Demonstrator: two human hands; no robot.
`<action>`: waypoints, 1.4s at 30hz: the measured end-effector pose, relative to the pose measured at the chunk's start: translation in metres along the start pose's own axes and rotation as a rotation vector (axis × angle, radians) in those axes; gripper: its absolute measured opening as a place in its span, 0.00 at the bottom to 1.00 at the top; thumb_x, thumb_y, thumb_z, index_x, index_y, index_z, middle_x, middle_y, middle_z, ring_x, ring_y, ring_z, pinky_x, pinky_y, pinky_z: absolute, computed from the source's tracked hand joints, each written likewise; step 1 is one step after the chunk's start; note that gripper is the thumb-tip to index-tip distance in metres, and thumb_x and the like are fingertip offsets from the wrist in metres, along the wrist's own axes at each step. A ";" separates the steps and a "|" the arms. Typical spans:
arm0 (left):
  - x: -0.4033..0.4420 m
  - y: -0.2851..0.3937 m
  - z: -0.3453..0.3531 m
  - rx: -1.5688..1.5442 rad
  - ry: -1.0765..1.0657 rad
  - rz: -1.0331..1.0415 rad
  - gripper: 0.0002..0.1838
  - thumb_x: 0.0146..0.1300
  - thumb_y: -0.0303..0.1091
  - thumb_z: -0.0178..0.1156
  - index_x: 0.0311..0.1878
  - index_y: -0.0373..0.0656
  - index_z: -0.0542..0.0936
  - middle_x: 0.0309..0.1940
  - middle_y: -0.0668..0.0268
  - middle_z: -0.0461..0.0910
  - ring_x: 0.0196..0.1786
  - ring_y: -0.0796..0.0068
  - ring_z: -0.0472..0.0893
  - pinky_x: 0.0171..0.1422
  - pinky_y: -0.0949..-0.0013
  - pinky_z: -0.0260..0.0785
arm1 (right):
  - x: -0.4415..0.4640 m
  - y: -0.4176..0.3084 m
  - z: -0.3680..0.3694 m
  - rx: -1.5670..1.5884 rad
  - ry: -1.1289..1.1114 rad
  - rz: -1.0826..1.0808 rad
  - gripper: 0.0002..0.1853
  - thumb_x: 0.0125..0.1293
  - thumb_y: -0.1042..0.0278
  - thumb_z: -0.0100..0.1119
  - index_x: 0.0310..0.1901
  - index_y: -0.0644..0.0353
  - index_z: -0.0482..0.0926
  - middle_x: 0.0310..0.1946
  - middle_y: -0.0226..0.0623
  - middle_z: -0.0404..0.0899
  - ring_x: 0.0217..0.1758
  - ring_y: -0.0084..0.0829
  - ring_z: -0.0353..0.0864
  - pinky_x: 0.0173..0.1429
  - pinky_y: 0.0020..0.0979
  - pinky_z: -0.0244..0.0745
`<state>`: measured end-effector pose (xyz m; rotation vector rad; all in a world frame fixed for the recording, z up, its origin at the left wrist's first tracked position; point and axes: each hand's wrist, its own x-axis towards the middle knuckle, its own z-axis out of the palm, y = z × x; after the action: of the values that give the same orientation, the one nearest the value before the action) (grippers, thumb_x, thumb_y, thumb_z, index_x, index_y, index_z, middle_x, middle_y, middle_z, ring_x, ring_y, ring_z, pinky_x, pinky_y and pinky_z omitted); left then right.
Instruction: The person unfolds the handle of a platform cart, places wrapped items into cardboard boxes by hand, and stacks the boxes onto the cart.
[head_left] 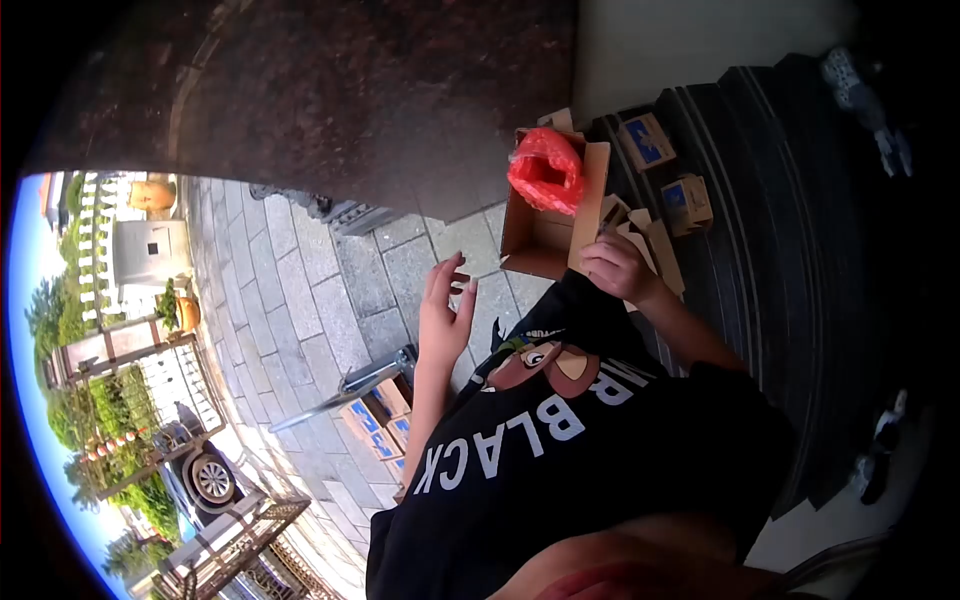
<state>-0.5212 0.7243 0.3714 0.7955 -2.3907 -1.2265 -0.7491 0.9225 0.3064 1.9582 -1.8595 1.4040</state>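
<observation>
An open cardboard box point(540, 255) stands on the paving beside dark steps. A crumpled red plastic bag point(546, 172) sits at its far end, with a dark opening in its middle. My right hand point(615, 266) is closed on the near edge of the box's right-hand flap. Held off to the left of the box, my left hand point(447, 305) is empty, its fingers apart. Torn or folded cardboard flaps point(645, 240) lie just beyond my right hand, partly hidden by it.
Two small cartons with blue labels, one farther off point(647, 141) and one nearer point(686, 205), rest on the dark steps point(760, 220). At lower left, several cartons point(376, 428) sit by a metal-framed trolley point(378, 371). A dark stone wall point(380, 100) rises ahead; a parked car point(205, 480) is far left.
</observation>
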 end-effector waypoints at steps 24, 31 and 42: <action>-0.481 -0.101 -0.109 0.276 1.128 -1.034 0.22 0.69 0.32 0.51 0.66 0.56 0.70 0.45 0.51 0.75 0.43 0.44 0.80 0.45 0.50 0.74 | 0.072 -0.347 0.330 0.523 -0.966 -0.584 0.11 0.56 0.77 0.60 0.43 0.63 0.80 0.51 0.44 0.77 0.59 0.47 0.72 0.64 0.43 0.67; -0.593 -0.167 -0.100 0.342 1.082 -1.332 0.18 0.69 0.35 0.53 0.60 0.55 0.76 0.49 0.52 0.75 0.47 0.47 0.80 0.49 0.53 0.75 | 0.102 -0.372 0.425 0.503 -1.123 -0.613 0.10 0.63 0.69 0.58 0.43 0.63 0.80 0.50 0.45 0.77 0.63 0.50 0.69 0.66 0.44 0.64; -0.737 -0.342 -0.138 0.345 0.970 -1.399 0.17 0.68 0.34 0.52 0.58 0.48 0.77 0.45 0.48 0.75 0.43 0.49 0.81 0.46 0.54 0.76 | 0.049 -0.430 0.531 0.280 -1.296 -0.531 0.11 0.64 0.66 0.59 0.44 0.63 0.80 0.49 0.46 0.77 0.62 0.50 0.68 0.67 0.45 0.63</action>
<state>0.2416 0.9301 0.1379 2.5920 -1.0423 -0.3881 -0.1181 0.6625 0.2499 3.5819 -1.0762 0.1284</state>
